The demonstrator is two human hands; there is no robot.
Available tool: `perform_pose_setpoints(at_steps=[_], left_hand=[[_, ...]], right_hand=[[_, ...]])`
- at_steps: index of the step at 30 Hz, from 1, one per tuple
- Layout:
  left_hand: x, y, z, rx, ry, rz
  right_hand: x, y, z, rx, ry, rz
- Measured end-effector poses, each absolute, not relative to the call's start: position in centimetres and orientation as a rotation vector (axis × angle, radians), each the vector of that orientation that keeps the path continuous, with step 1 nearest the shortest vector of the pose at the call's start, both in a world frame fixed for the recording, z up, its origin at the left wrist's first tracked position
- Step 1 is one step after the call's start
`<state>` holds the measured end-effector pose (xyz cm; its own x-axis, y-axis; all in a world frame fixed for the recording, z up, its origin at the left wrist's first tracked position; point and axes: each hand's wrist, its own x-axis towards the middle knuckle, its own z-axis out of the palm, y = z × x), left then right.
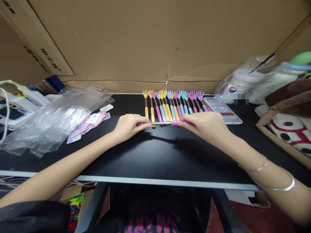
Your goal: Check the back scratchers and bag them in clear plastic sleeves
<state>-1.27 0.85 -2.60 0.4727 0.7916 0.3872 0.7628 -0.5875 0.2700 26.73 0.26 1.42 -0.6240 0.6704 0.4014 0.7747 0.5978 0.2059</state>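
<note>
Between my two hands a pink back scratcher (162, 123) is held level above the black table. My left hand (131, 127) is closed round its left end, which the fingers mostly cover. My right hand (206, 125) grips the pink handle at the other end, and a bare metal rod shows in between. Just behind, several back scratchers (167, 111) lie side by side in a row, their hand-shaped heads away from me. Their handles are yellow, pink, blue and purple. My hands hide the near ends of some of them.
Clear plastic bags (55, 116) and colourful cards (89, 124) lie at the left, near a white power strip (23, 108). A tablet-like white device (224, 111), a bagged cup (243, 82) and a brown-trimmed bag (286, 110) stand right. Cardboard (155, 42) walls the back.
</note>
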Motion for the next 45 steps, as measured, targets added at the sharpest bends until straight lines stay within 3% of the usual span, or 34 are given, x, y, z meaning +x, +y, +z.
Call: perform_pose_setpoints(at_steps=[26,40,45], left_hand=[[-1.5,1.2,-2.6,3.203,1.427,0.831],[-2.1,1.3,-2.5,3.314,1.305,0.919],[-1.7,0.8,-2.3,3.371,1.347,0.966]], right_hand=[[27.1,1.5,1.0,-1.191,-2.535,-0.565],[26.7,1.1,0.1,-1.226,-2.547,0.120],[26.4,0.7,0.9,-1.245,-2.513,0.493]])
